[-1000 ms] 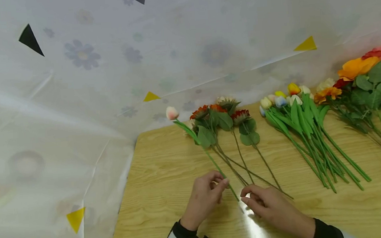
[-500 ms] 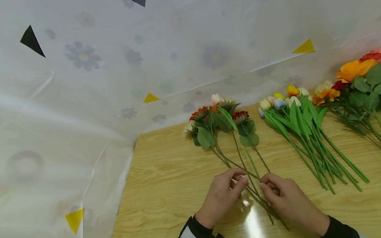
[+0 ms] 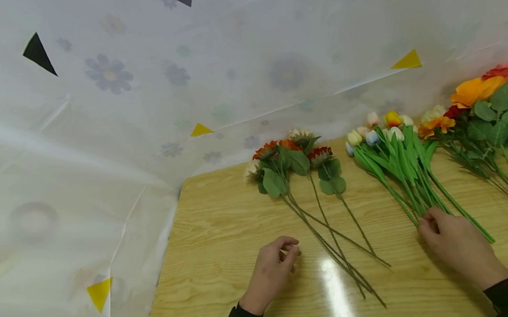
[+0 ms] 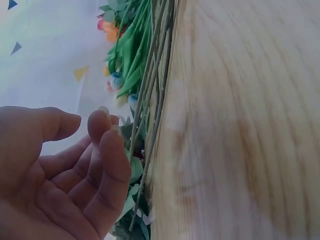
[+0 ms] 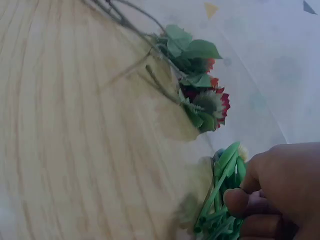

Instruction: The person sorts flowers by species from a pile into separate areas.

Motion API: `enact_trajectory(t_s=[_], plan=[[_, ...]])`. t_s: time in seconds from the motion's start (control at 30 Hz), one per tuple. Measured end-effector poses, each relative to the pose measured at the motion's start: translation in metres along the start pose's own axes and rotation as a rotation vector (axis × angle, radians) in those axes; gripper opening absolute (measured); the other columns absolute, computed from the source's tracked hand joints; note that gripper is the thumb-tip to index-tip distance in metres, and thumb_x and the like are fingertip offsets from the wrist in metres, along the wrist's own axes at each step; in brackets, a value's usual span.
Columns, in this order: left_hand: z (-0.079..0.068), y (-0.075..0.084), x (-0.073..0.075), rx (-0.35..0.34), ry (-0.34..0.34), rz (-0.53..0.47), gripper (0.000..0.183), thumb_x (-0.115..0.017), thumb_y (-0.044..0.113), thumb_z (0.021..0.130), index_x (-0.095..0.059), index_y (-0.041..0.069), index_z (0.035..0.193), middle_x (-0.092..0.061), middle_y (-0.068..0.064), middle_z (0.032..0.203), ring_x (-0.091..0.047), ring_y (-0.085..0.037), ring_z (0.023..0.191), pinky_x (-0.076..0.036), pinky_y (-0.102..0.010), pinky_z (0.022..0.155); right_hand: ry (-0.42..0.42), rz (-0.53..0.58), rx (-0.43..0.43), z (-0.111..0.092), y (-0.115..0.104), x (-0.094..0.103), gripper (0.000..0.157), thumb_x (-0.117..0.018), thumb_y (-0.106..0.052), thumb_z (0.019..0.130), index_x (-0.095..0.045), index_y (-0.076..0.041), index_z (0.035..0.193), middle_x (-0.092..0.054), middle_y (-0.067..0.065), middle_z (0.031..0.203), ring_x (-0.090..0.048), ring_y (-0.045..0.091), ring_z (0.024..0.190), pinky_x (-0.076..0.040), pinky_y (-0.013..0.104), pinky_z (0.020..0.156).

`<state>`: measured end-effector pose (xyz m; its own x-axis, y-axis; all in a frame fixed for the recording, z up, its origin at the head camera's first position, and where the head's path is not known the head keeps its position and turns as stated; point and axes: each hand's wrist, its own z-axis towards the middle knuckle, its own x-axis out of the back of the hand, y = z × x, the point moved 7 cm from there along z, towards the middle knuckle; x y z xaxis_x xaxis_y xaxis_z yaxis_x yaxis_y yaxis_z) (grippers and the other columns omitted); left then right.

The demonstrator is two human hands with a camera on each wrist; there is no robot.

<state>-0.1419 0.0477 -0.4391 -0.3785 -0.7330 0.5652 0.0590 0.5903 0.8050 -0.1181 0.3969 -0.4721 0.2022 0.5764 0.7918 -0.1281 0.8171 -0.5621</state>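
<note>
My right hand (image 3: pixel 457 243) is over the lower stems of the tulip bunch (image 3: pixel 405 168), its thumb and fingers curled together at the stems. A pale pink tulip (image 3: pixel 372 119) shows at the top of this bunch, beside white, yellow and blue heads. In the right wrist view, green tulip stems (image 5: pixel 215 220) run right by the thumb. My left hand (image 3: pixel 275 268) hovers loosely curled with nothing in it, left of the thin stems of the orange, red and cream flowers (image 3: pixel 280 152). The left wrist view shows a gap between its thumb and fingers.
At the right edge lies a group of larger flowers, with an orange bloom (image 3: pixel 477 91) and broad leaves. The wooden table (image 3: pixel 211 238) has its left edge beside a hanging white sheet (image 3: pixel 119 176), which also covers the back.
The pale pink tulip passed from my left hand to my right, then rightward over the orange flowers to the tulip bunch. My left hand has drawn slightly back left.
</note>
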Motion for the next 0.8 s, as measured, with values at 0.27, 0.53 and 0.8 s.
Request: enact_trajectory(t_s=[0.27, 0.53, 0.8], plan=[[-0.001, -0.005, 0.002, 0.003, 0.007, 0.007, 0.030, -0.056, 0.029, 0.103, -0.065, 0.007, 0.122, -0.071, -0.008, 0.099, -0.063, -0.009, 0.062, -0.048, -0.023, 0.050, -0.107, -0.100, -0.061, 0.001, 0.011, -0.012, 0.024, -0.058, -0.017, 0.097, -0.050, -0.014, 0.075, -0.032, -0.003, 0.054, -0.027, 0.011, 0.044, -0.017, 0.024, 0.048], [-0.003, -0.009, 0.001, 0.031, 0.002, 0.001, 0.028, -0.057, 0.028, 0.102, -0.066, 0.008, 0.121, -0.070, -0.007, 0.098, -0.063, -0.013, 0.061, -0.048, -0.025, 0.049, -0.094, -0.108, -0.065, 0.003, 0.009, -0.014, 0.032, -0.058, -0.018, 0.096, -0.041, -0.017, 0.068, -0.029, -0.004, 0.055, -0.023, 0.010, 0.047, -0.015, 0.025, 0.049], [0.003, 0.001, -0.002, -0.094, 0.003, 0.312, 0.046, -0.069, 0.028, 0.095, -0.053, 0.021, 0.138, -0.057, -0.005, 0.133, -0.058, -0.019, 0.116, -0.054, -0.031, 0.082, -0.024, -0.128, -0.020, 0.000, 0.008, -0.010, 0.033, -0.065, -0.016, 0.093, -0.044, -0.017, 0.068, -0.029, -0.004, 0.054, -0.023, 0.009, 0.045, -0.015, 0.023, 0.049]])
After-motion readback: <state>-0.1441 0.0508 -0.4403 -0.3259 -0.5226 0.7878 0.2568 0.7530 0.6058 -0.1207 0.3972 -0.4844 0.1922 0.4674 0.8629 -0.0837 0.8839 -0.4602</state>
